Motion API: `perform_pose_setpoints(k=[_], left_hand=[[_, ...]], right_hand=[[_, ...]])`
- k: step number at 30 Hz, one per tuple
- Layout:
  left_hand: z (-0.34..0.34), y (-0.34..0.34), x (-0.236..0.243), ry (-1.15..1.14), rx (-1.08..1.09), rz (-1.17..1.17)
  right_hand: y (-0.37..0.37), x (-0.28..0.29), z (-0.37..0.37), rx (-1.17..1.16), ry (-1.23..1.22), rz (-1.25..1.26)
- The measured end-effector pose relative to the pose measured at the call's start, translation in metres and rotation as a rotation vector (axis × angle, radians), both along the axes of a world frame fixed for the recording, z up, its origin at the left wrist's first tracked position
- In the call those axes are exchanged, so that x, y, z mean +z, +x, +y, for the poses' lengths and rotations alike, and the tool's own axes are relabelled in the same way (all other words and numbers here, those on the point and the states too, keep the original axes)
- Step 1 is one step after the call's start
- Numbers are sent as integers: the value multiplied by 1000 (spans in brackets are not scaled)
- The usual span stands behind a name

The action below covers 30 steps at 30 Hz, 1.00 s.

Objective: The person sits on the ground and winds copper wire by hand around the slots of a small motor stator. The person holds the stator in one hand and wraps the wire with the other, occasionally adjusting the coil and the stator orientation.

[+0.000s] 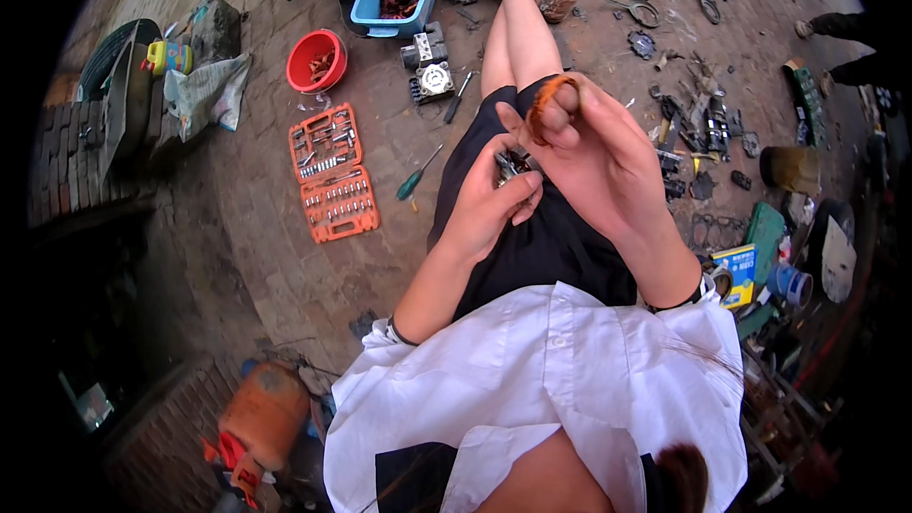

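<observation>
My right hand point(613, 157) is raised above my lap, its fingers curled against an orange-brown ring point(543, 112) that looks like a coil of copper wire. Just left of it and lower, my left hand point(489, 199) is closed round a small dark, silvery metal piece point(506, 167). Fingers cover most of that piece, so its kind cannot be made out. The two hands are close together, over dark shorts point(546, 252). Beyond them, a blue bin point(366, 8) contains reddish-brown coils, and a red bowl point(294, 66) contains copper-coloured pieces.
To the left, an orange socket set point(358, 192) lies open beside a green-handled screwdriver point(408, 186). Another screwdriver point(454, 104) lies near a metal motor part point(435, 83). Several dark machine parts point(717, 123) are scattered on the right. An orange gas cylinder point(271, 408) is at lower left.
</observation>
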<state>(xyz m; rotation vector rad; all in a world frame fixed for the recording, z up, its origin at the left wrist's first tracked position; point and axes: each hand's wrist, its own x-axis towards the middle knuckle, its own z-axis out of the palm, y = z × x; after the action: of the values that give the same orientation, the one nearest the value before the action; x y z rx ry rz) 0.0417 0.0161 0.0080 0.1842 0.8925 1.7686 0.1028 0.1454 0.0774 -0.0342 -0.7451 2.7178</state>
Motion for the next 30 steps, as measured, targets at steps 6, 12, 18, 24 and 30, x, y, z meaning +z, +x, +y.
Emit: perform_pose_setpoints(k=[6,12,18,24,30], left_hand=[[1,9,-28,-252,109,529],[3,10,-15,-312,96,956],[4,5,0,-333,104,923],[4,1,3,-294,84,1077],[2,1,2,-334,175,917]], right_hand=[[-12,-6,-10,204,-7,-139],[-27,-12,-1,140,-42,-294],[-17,-21,41,4,-129,-235],[4,-31,44,-44,-125,-158],[21,-1,32,-85,113,-166]])
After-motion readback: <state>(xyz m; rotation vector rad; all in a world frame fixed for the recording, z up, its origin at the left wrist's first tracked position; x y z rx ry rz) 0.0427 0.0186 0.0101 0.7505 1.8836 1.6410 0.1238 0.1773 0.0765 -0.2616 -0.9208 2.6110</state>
